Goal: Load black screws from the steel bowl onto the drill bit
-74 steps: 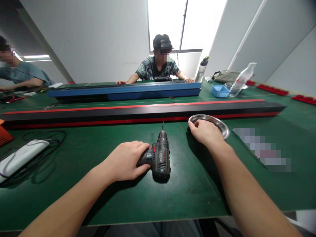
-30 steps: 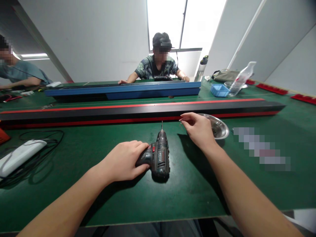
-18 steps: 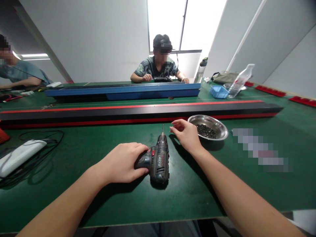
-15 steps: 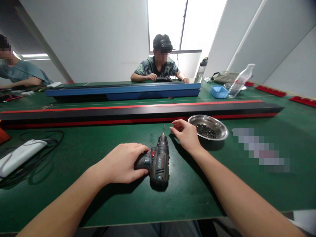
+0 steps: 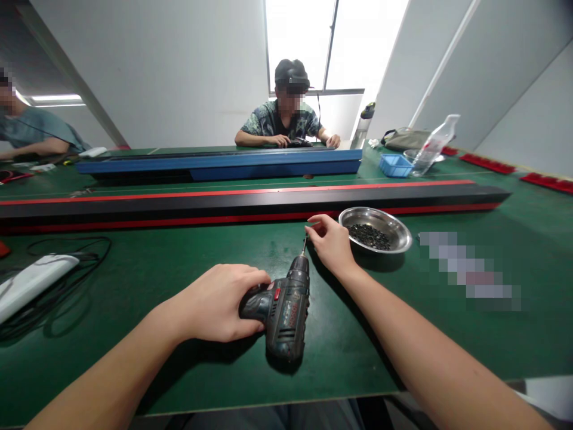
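My left hand (image 5: 224, 301) is wrapped round the grip of a black cordless drill (image 5: 289, 316), which lies on its side low over the green table. Its thin bit (image 5: 305, 245) points away from me and slightly right. At the tip of the bit, the thumb and fingertips of my right hand (image 5: 330, 242) are pinched together; whatever is between them is too small to make out. Just right of that hand stands a round steel bowl (image 5: 400, 242) with many small dark pieces (image 5: 369, 236), perhaps screws, in it.
A long black bar with red edges (image 5: 224, 206) crosses the green table (image 5: 215, 382) beyond my hands. Behind it lie a blue bar (image 5: 268, 164), a blue basket (image 5: 396, 166) and a plastic bottle (image 5: 433, 146). A white power strip (image 5: 40, 278) with cables is left. Two people sit beyond.
The drill has swung so that its bit leans right and now meets the fingertips of my right hand. Its body has come a little nearer to me.
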A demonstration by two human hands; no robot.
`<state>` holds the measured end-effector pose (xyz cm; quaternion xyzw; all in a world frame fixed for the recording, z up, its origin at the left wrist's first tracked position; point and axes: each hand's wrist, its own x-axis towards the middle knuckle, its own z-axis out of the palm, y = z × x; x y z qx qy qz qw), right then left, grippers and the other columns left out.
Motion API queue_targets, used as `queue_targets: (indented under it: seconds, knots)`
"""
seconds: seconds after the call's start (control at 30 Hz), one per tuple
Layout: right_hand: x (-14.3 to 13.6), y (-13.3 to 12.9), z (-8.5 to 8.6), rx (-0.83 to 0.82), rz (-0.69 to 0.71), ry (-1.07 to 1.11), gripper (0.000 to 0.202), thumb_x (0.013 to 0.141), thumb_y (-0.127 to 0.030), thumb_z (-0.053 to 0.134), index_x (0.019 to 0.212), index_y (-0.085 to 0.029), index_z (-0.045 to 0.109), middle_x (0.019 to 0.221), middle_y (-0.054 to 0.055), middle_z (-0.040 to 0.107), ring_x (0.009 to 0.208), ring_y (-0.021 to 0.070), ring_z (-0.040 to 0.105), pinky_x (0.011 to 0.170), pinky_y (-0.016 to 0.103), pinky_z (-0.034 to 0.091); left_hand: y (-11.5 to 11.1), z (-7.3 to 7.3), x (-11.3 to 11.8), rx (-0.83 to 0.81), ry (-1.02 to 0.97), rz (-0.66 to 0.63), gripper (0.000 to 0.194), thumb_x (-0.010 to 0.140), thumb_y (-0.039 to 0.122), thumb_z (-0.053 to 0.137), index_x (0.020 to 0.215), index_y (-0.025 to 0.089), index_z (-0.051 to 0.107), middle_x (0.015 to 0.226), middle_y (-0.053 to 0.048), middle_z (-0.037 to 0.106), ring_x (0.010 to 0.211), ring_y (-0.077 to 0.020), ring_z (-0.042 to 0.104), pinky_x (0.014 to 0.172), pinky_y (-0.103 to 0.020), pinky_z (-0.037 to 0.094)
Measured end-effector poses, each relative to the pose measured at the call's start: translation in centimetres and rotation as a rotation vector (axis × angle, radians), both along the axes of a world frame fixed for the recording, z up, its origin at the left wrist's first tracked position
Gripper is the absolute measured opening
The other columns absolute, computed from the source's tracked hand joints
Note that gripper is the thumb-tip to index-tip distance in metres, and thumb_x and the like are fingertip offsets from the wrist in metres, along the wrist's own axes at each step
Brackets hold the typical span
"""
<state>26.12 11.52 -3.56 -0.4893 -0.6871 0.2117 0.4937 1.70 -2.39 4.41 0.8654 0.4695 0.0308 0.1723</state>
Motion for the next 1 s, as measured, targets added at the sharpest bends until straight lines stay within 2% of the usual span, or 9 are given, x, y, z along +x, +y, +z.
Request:
queue_targets:
  seconds: [0.43, 1.0]
  knots:
    - [0.23, 0.34, -0.33, -0.104, 0.017, -0.010, 0.013, 0.087, -0.028, 0.069, 0.095, -0.018, 0.074, 0.075, 0.003, 0.072, 0.067, 0.0187, 0.068, 0.068, 0.033, 0.053, -0.16, -0.11, 0.15, 0.005, -0.007, 0.008, 0.042, 0.077, 0.040, 0.075, 0.116, 0.031, 0.064, 0.103, 0.000, 0.072, 0.093, -0.0254, 0.069, 0.082, -0.034, 0.049]
    - [0.02, 0.15, 0.01, -0.121, 0.023, 0.049, 0.022, 0.095, -0.038, 0.062, 0.095, -0.019, 0.073, 0.087, 0.007, 0.079, 0.075, 0.0210, 0.073, 0.070, 0.034, 0.057, -0.07, -0.08, 0.20, 0.006, 0.004, 0.013, 0.041, 0.077, 0.041, 0.075, 0.115, 0.030, 0.064, 0.100, -0.001, 0.072, 0.091, -0.0261, 0.069, 0.080, -0.035, 0.049]
